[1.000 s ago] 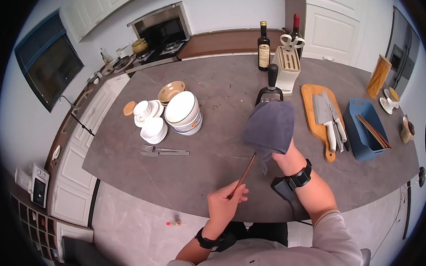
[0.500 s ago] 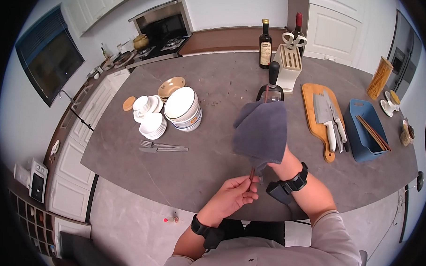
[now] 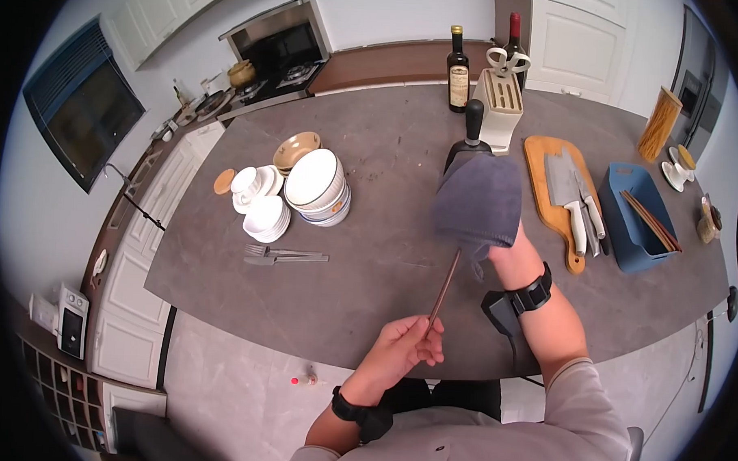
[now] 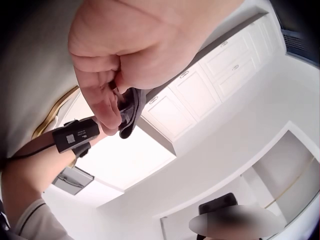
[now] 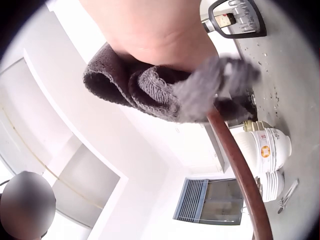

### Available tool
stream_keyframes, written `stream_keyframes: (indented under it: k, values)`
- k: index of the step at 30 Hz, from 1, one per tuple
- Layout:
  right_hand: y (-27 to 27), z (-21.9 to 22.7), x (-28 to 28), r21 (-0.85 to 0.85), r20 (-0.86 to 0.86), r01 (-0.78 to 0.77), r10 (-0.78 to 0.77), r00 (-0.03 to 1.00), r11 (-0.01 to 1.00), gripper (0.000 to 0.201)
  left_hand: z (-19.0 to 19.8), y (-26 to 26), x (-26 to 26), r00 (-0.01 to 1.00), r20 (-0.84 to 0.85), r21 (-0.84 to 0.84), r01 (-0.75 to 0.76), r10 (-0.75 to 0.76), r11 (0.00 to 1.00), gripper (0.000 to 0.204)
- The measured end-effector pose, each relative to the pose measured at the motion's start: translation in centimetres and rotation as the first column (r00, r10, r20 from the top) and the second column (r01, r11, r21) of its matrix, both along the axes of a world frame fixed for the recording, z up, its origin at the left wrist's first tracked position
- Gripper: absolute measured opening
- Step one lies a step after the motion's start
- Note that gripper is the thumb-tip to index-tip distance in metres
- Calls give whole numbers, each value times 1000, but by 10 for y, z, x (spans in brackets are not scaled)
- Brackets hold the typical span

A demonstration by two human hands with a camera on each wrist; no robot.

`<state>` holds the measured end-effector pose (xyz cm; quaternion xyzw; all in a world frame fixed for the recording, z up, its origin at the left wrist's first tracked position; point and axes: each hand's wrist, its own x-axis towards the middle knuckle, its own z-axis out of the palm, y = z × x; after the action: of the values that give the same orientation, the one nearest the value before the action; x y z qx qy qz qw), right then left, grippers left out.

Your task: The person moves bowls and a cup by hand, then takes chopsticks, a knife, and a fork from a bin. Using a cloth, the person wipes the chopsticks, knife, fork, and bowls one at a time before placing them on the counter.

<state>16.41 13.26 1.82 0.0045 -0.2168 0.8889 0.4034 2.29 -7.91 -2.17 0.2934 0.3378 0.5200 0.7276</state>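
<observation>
A reddish-brown wooden chopstick [image 3: 444,286] slants up over the near part of the table, its lower end pinched between the thumb and fingers of my left hand [image 3: 401,345]. The upper part disappears into a grey-blue cloth [image 3: 480,200]. My right hand [image 3: 505,250] grips this cloth around the chopstick, and the fabric covers most of its fingers. In the right wrist view, the bare shaft comes out below the bunched, knitted-looking cloth [image 5: 155,92]. Just beyond the cloth in the head view stands a black-handled utensil [image 3: 473,124], partly covered.
Right of the cloth lies a wooden board [image 3: 540,159] with several white-handled knives. Beside it a blue basket [image 3: 621,231] holds more chopsticks. A knife block [image 3: 497,113] and bottles stand behind. Stacked bowls [image 3: 315,184], a fork and a knife [image 3: 287,257] are at left.
The cloth and right hand came down the chopstick close to the left hand, its tip showing above, then slid back up and away. More bare shaft shows now; the left hand keeps its pinch.
</observation>
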Motion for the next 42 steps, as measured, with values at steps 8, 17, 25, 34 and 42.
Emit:
stream_keyframes:
  k: [8,17,25,34,42]
  values:
    - [-39,2,-29,120,246,270,-292,924,955,33,-2,16,18,797,-478,195,-314,370,929,21]
    - [-15,-11,-17,-8,98,158,-156,983,987,30,10,3,12,978,-123,-35,-174,168,984,21]
    - [-51,-9,-44,125,322,99,-135,937,987,30,-5,19,10,910,-306,118,-254,279,960,28]
    - [-52,-13,-43,27,204,-40,34,978,999,26,-19,20,5,977,35,-31,-208,209,978,21]
    - [-67,-18,-53,127,393,-39,-15,919,991,26,-7,24,-2,812,-248,64,-530,528,845,5]
